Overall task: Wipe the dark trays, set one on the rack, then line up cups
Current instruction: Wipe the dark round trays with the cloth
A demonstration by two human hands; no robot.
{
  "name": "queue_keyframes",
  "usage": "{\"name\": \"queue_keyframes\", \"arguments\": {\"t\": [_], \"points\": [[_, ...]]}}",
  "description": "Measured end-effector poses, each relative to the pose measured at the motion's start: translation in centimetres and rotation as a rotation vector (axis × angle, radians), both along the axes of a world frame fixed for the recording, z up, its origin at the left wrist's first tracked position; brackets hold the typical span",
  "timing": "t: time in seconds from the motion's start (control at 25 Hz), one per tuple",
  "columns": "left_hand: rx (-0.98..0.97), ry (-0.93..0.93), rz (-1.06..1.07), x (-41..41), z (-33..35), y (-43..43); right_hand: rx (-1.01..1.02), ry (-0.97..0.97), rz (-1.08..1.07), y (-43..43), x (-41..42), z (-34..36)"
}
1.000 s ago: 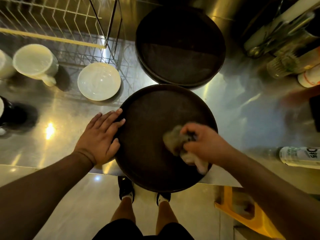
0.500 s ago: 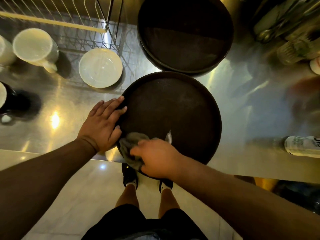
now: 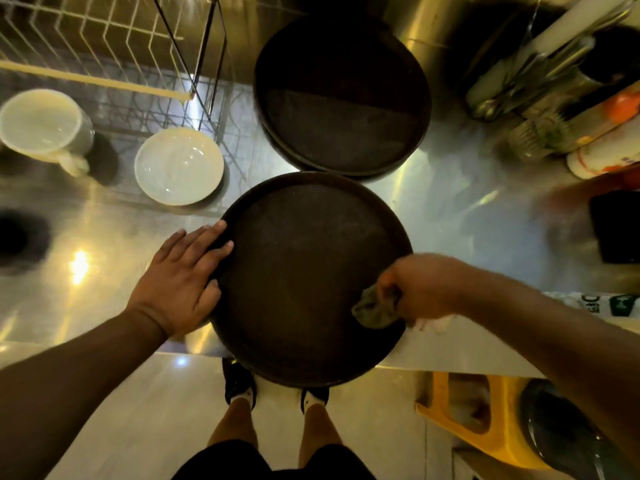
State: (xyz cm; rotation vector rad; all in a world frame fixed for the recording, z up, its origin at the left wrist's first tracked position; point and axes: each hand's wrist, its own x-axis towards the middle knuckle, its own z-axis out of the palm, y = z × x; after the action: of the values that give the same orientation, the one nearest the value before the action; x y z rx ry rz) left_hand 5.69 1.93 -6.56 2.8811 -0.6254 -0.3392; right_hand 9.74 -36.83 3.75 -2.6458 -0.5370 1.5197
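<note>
A round dark tray (image 3: 301,265) lies on the steel counter, its near edge hanging over the counter's front. My left hand (image 3: 181,282) rests flat on the tray's left rim, fingers spread. My right hand (image 3: 420,289) is closed on a crumpled grey cloth (image 3: 375,308) pressed on the tray's right side. Behind it, two more dark trays (image 3: 343,98) sit stacked. A white mug (image 3: 45,128) stands at the far left. The wire rack (image 3: 104,50) fills the back left corner.
A white bowl (image 3: 178,166) sits in front of the rack. Bottles and utensil holders (image 3: 554,109) crowd the back right. A labelled bottle (image 3: 609,303) lies at the right edge. A yellow stool (image 3: 481,424) stands on the floor right of my feet.
My right hand swept the cloth from the tray's near-left edge across to its right side. My left hand stayed on the left rim.
</note>
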Motion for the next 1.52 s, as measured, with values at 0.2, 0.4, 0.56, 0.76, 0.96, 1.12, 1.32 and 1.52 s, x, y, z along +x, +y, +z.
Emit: {"name": "queue_keyframes", "arguments": {"t": [0.2,0.4,0.56,0.76,0.96,1.12,1.32,1.52], "points": [[-0.021,-0.009,0.007,0.1,-0.3,0.0,0.528,-0.674,-0.423,6.1,5.9,-0.9],[-0.054,-0.022,0.024,0.0,-0.7,0.1,0.373,-0.7,0.055,11.4,6.1,-5.9],[-0.057,-0.037,0.028,0.0,-0.7,0.1,0.171,-0.743,-0.162,5.3,6.3,-6.0],[-0.032,-0.022,0.04,0.0,-0.3,-0.1,0.031,-0.61,-0.278,-0.1,-0.4,-4.4],[-0.009,-0.002,0.034,0.0,-0.2,0.1,0.207,-0.312,-0.265,4.5,-8.7,-4.1],[-0.004,0.005,0.036,0.1,-0.2,0.3,0.248,-0.099,-0.157,8.1,-9.3,-3.8],[-0.045,-0.053,0.126,-0.3,-1.0,0.7,0.45,-0.405,-0.75,8.8,-1.1,-2.1],[-0.039,-0.072,0.249,-0.3,-1.2,0.7,0.408,-0.745,-0.849,14.6,5.8,-5.6]]}}
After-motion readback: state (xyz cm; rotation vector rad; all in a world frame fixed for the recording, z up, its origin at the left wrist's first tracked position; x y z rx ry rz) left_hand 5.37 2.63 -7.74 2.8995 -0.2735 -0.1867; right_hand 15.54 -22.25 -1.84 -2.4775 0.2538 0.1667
